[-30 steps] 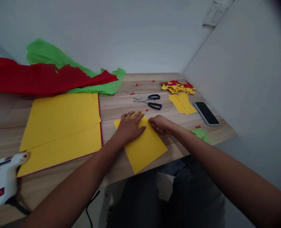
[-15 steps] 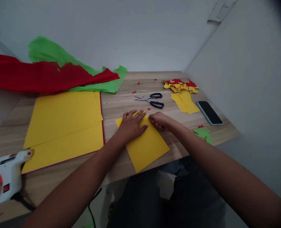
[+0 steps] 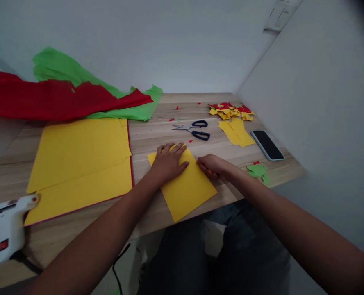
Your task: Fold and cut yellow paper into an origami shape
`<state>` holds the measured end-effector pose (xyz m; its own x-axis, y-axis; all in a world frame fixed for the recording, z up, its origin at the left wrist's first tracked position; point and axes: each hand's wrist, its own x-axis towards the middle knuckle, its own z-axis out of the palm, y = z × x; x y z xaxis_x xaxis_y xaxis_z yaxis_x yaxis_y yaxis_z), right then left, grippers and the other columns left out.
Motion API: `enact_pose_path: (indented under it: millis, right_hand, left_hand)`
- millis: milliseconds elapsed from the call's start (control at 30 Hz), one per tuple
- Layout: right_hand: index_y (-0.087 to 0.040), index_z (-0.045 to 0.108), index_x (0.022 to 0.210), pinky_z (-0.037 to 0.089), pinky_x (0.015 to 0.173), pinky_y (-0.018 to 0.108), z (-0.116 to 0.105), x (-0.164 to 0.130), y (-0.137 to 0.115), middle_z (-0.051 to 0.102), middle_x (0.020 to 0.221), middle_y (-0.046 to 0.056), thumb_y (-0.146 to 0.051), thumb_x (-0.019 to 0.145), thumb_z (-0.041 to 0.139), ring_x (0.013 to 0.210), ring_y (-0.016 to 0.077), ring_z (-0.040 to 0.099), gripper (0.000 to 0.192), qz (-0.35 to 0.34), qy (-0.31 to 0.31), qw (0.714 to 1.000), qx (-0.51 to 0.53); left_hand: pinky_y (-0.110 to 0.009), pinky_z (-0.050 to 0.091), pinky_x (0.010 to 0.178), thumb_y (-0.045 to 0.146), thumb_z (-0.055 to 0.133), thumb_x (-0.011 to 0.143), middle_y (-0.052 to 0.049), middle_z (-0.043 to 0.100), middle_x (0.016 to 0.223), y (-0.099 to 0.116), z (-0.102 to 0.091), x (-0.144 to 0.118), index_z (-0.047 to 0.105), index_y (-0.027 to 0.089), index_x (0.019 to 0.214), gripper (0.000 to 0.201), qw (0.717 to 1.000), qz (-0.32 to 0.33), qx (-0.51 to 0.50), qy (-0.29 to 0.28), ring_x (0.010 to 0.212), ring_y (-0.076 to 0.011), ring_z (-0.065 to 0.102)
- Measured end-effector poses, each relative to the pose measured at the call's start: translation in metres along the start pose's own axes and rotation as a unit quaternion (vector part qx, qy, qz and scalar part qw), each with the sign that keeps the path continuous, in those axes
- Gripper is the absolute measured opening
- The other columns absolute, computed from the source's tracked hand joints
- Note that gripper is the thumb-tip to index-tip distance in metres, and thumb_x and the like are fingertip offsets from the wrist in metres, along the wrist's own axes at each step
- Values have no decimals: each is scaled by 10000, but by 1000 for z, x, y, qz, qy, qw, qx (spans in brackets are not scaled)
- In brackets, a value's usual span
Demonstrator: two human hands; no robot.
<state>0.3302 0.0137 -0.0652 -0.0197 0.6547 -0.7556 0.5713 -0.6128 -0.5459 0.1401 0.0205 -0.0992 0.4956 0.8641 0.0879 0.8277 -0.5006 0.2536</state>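
A folded-looking yellow sheet (image 3: pixel 189 192) lies flat at the near side of the bench (image 3: pixel 154 135), set at a slant, one corner pointing toward the person's lap. The left hand (image 3: pixel 168 164) rests on its far part, palm down, fingers spread, thumb out toward the middle. The right hand (image 3: pixel 212 166) is at the sheet's right edge, fingers curled in; whether they pinch the paper cannot be told. The two hands are apart, near each other.

Beyond them lie scissors (image 3: pixel 188 128), blades slightly parted and pointing left, with small red bits (image 3: pixel 191 141) scattered around. Farther right is a heap of red and yellow scraps (image 3: pixel 231 111), with flat yellow pieces (image 3: pixel 237 133) just in front of it. A phone (image 3: pixel 267 145) lies near the right edge, green scraps (image 3: pixel 258 172) nearer the person.

On the left, large yellow sheets (image 3: pixel 80 153) overlap, a thin red border showing along their right and near sides. Behind them, a long red sheet (image 3: pixel 46 98) lies across a green sheet (image 3: pixel 55 67). A white glue gun (image 3: pixel 11 229) sits at their near left corner.
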Motion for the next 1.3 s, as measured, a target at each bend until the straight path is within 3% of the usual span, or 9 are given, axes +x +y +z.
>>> enact_pose_path:
  millis: [200, 367, 567, 1300]
  right_hand:
    - [-207, 386, 574, 156, 349, 188, 0, -1, 0, 322, 397, -70, -259, 881, 439, 320, 54, 241, 315, -3, -7, 999, 44]
    - [-215, 384, 588, 167, 344, 198, 1, 15, -18, 331, 369, -68, -265, 900, 406, 303, 62, 246, 317, -39, 17, 997, 61]
    - [-218, 406, 589, 140, 335, 213, 3, 28, -31, 336, 349, -63, -267, 885, 453, 292, 69, 234, 303, -35, 18, 998, 49]
    - [-212, 421, 556, 155, 330, 217, -1, -9, 14, 359, 352, -43, -269, 871, 456, 296, 76, 267, 322, -22, 7, 1000, 11]
  left_hand:
    - [-519, 249, 1115, 488, 453, 927, -33, 417, 1573, 1, 1, 0, 422, 256, 1472, 593, 1000, 1, 1, 2, 1411, -324, 349]
    - [-521, 248, 1120, 493, 458, 927, -29, 418, 1572, 1, 1, 0, 430, 255, 1469, 592, 1000, 0, 1, 1, 1415, -323, 345]
    - [-509, 257, 1120, 486, 468, 930, -44, 422, 1569, 2, -3, -1, 427, 237, 1472, 598, 1000, 2, 1, -2, 1415, -318, 352]
    - [-529, 265, 1120, 471, 470, 932, -48, 426, 1566, 0, 1, -1, 420, 231, 1481, 601, 1000, 4, 5, 3, 1413, -330, 354]
